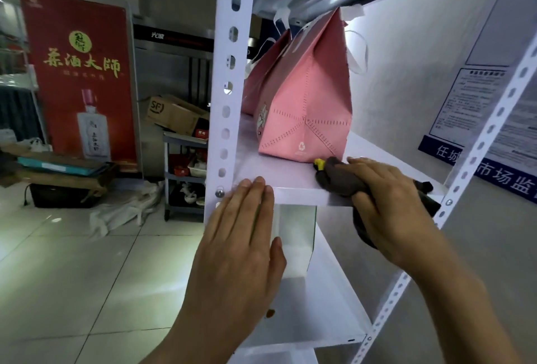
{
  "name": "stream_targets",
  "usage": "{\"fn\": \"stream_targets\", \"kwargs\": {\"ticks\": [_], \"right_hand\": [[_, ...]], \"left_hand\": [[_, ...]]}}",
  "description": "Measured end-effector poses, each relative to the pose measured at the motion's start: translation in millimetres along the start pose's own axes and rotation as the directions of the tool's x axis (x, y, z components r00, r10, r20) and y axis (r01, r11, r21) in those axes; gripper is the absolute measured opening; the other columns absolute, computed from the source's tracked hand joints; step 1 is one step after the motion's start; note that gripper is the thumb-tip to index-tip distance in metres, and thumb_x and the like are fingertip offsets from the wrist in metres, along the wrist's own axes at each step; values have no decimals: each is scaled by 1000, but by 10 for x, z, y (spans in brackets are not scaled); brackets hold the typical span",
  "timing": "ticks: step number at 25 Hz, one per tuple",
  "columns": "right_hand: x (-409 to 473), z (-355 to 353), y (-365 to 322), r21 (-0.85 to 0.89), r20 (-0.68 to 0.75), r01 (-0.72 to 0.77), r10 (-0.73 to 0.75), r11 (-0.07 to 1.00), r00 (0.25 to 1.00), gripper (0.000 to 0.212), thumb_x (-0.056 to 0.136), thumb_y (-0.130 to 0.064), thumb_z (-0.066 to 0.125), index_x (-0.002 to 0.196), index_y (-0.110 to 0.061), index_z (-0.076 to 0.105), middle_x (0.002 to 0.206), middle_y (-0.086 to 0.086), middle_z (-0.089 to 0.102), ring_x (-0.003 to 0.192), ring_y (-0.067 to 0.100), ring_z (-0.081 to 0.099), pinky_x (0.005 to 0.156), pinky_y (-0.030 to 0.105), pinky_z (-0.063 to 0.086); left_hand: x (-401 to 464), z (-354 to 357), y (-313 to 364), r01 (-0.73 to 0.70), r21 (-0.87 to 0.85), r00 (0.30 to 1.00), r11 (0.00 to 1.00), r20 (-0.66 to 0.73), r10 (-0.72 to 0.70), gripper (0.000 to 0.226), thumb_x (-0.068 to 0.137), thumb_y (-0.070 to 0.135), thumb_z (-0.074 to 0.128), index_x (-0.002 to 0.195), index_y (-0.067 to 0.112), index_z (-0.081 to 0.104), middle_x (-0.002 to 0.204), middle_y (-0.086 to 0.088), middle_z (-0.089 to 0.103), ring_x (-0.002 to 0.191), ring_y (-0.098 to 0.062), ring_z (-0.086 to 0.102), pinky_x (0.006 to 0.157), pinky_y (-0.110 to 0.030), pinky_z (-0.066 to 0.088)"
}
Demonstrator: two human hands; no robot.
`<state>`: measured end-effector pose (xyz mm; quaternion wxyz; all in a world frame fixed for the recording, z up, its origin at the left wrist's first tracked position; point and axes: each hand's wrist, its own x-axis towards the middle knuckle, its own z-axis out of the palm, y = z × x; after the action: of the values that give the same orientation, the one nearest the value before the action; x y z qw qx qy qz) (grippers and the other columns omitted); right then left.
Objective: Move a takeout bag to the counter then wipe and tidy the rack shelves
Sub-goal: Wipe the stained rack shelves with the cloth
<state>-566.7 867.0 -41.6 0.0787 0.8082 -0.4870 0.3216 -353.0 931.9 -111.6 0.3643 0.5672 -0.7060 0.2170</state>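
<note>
A pink takeout bag (308,113) with white handles stands on the white rack shelf (290,176), and a second pink bag (261,78) sits behind it. My right hand (389,206) presses a dark grey cloth (340,179) with a yellow tag onto the shelf's front edge, just below the near bag. My left hand (241,235) lies flat with fingers together against the front left corner of the shelf, beside the perforated upright post (225,102). It holds nothing.
A white box with green edges (293,235) stands on the lower shelf (319,305). A second upright (476,154) runs diagonally at right. Behind are a red banner (78,73), a cardboard box (174,113), a grey cart (186,171) and the tiled floor (72,276).
</note>
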Motion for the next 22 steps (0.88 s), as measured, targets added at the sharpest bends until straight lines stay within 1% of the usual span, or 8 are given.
{"fn": "stream_targets", "kwargs": {"ticks": [3,5,7,9,13,16,19,22], "right_hand": [[-106,29,28,-47,-71,-78,75,996,995,49,89,-22,41,133,-22,61,131,-3,58,118,25,50,106,36,34],[-44,87,-138,-21,-41,-20,19,1000,999,49,87,-18,44,133,-23,62,130,-3,61,118,24,52,107,38,36],[58,155,-366,8,2,58,-58,998,998,51,88,-15,48,136,-25,61,131,-3,62,119,23,53,109,38,35],[125,214,-543,44,22,114,-115,993,993,52,88,-13,50,138,-26,59,134,-2,62,121,24,52,109,36,34],[122,231,-512,47,41,133,-135,990,990,52,92,-10,55,140,-29,58,139,-5,60,127,20,50,113,34,32],[44,138,-239,3,-15,-8,8,1000,1000,49,91,-5,52,134,-27,62,133,-4,63,122,21,53,110,39,37],[50,82,-153,-42,-56,-109,106,993,993,45,90,-2,52,126,-25,66,123,-1,66,112,25,54,101,35,37],[127,210,-495,-49,-45,-39,37,998,998,40,93,-7,50,124,-26,66,122,0,66,112,26,53,101,35,35]], "left_hand": [[18,-85,-18,1,-57,1000,998,15,-1,49,87,23,51,130,2,61,145,-13,53,137,-28,47,115,-40,33],[24,-106,-36,-22,-90,1000,996,7,22,35,85,21,47,109,5,67,143,-13,54,136,-29,49,112,-38,33],[24,-106,-59,-41,-101,999,994,-10,40,23,82,19,47,90,8,65,142,-15,55,136,-30,49,108,-40,38],[18,-89,-59,-50,-102,998,994,-37,46,19,80,17,47,80,7,63,141,-18,56,135,-31,50,107,-42,41],[26,-36,-31,-51,-102,996,994,-73,43,18,79,15,49,75,6,63,141,-19,55,137,-31,48,106,-43,42],[24,-46,-34,-43,-119,998,992,-59,37,16,81,17,49,74,8,61,144,-16,54,138,-30,46,108,-42,39],[12,-64,-83,-42,-134,998,990,-49,36,21,84,20,46,77,9,63,146,-14,51,141,-27,43,109,-44,41],[-11,-63,-142,-58,-161,997,985,-58,50,22,83,20,47,76,9,64,147,-13,51,142,-26,42,108,-45,42]]}}
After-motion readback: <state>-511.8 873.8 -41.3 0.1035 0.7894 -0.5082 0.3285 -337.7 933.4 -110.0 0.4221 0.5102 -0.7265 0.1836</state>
